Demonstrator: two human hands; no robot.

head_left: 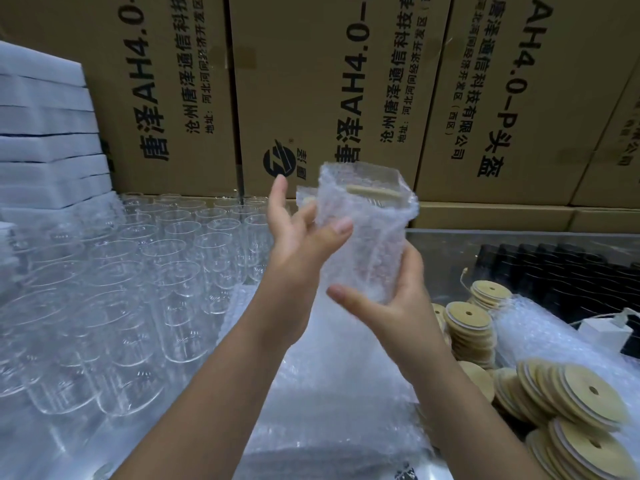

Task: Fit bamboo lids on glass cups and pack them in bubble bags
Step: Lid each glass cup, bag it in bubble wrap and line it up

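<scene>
Bubble bag held between glass cups and bamboo lids.

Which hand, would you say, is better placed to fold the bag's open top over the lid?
Probably the left hand: its fingers reach up beside the top of the bubble bag, while the right hand grips its base.
</scene>
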